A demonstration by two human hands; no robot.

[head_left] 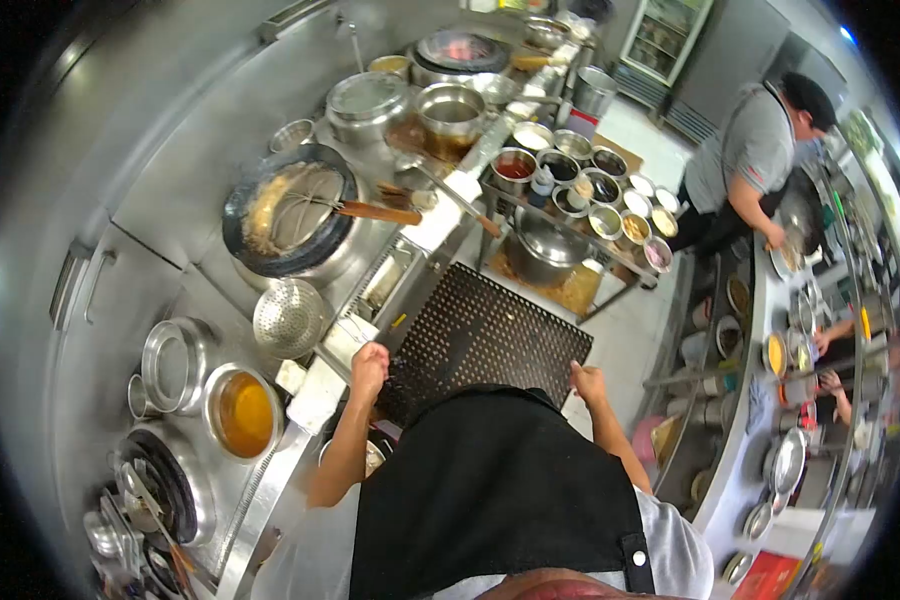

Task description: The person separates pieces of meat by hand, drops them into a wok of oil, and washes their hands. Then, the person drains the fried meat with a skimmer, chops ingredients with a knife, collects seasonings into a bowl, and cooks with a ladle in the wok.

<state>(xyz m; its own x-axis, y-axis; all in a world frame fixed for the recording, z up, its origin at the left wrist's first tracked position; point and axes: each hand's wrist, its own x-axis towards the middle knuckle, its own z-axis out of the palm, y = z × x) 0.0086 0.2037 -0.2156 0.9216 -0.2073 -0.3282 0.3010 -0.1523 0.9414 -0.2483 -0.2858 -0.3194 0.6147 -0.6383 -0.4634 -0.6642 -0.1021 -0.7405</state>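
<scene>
Looks idle: wooden-handled wire utensil (382,213) in round black wok (255,253), my left hand (370,371) near steel bench's (267,498) front edge, right hand (587,383) farther off, can't tell either grip.

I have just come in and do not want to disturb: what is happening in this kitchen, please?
The person's left hand is near the front of the steel stove, and the right hand is out to the other side; both are curled, with nothing visible in them. A wooden-handled whisk rests in the wok, and a perforated skimmer lies nearby. To the right, a co-worker leans over the counter; what they handle is unclear.
</scene>
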